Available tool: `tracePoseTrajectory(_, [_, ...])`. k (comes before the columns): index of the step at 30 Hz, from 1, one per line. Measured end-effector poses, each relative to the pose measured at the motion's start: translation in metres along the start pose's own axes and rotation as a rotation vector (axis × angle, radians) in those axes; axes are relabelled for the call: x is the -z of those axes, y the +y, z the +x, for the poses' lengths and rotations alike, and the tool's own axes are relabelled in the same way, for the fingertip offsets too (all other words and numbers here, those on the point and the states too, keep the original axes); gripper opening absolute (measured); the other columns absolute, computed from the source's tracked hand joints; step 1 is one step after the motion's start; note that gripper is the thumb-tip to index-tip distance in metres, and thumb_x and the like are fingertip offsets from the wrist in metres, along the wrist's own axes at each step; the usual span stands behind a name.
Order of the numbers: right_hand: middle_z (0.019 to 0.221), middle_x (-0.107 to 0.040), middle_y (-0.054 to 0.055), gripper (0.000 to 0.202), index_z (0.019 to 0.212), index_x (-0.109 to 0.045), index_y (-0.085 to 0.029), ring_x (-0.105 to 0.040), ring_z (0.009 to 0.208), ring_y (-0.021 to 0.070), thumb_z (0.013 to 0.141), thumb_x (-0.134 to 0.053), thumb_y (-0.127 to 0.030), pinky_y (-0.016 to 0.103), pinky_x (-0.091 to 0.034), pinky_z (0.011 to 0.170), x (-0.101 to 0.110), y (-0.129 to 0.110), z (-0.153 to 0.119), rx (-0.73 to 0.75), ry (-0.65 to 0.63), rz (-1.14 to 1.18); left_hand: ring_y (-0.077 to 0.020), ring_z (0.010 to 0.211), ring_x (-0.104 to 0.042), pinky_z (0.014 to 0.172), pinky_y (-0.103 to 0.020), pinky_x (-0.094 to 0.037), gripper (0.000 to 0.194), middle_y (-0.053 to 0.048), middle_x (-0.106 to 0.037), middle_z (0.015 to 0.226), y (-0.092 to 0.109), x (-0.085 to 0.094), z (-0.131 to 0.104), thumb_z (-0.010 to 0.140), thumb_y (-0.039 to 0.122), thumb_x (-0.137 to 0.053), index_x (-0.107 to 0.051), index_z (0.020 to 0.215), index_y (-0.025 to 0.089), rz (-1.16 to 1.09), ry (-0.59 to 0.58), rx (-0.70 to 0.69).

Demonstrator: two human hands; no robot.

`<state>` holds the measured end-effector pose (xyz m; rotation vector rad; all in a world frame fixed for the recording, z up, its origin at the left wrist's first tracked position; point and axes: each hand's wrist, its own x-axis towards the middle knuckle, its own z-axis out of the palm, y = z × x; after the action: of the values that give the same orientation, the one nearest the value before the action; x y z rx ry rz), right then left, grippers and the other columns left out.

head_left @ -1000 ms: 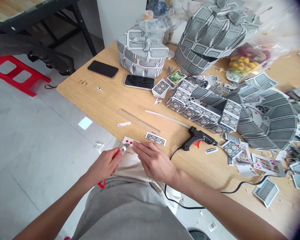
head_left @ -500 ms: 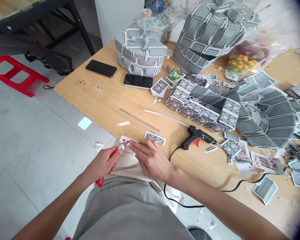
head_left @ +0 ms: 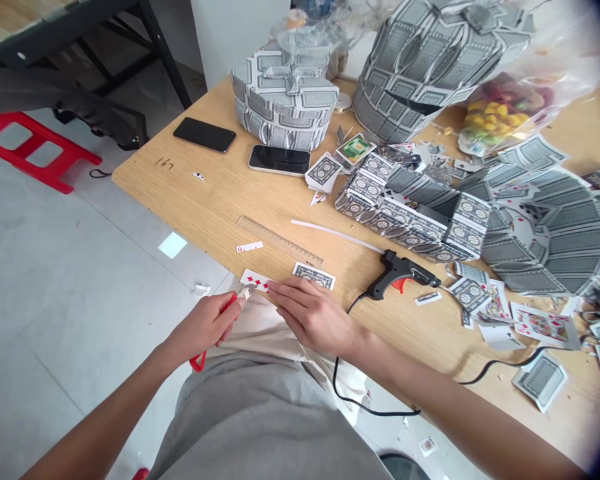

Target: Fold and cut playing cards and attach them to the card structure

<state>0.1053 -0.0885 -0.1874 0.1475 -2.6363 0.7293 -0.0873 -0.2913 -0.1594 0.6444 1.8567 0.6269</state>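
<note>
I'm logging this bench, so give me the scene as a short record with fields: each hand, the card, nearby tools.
Left hand: grips a red-handled cutting tool, tip at the card
Right hand: fingertips on the card
Card: red diamonds up, at the table edge
Ruler: clear, flat on the table
Glue gun: black, orange trigger, on its side

diamond card (head_left: 253,279) — smooth paper | cutting tool (head_left: 244,293) — red plastic, metal | ruler (head_left: 281,241): clear plastic | tabletop (head_left: 190,207): wood-grained

The top (head_left: 265,420) is loose and grey; the legwear (head_left: 263,327) pale cream; forearms (head_left: 117,397) bare.
</note>
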Motion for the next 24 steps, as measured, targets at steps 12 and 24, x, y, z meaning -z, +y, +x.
tracePoseTrajectory(12, [0.149, -0.076, 0.013, 0.036, 0.143, -0.07, -0.009, -0.072, 0.125, 0.0294, 0.11, -0.057, -0.013, 0.047, -0.061, 0.103, -0.001, -0.005, 0.001, -0.023, -0.018, -0.035, -0.0149, 0.048, -0.053, 0.055, -0.028, -0.045, 0.048, 0.006, -0.058, 0.055, 0.003, -0.005, -0.002, 0.112, 0.058, -0.044, -0.049, 0.078, 0.025, 0.0, 0.013, -0.026])
tracePoseTrajectory(24, [0.155, -0.071, 0.013, 0.042, 0.15, -0.066, -0.008, -0.067, 0.129, 0.0304, 0.11, -0.052, -0.012, 0.048, -0.055, 0.105, 0.001, -0.01, 0.002, -0.054, -0.075, -0.053, -0.0151, 0.048, -0.053, 0.052, -0.028, -0.044, 0.045, 0.005, -0.058, 0.056, 0.006, -0.01, -0.001, 0.112, 0.054, -0.043, -0.05, 0.079, 0.024, -0.054, 0.015, -0.002])
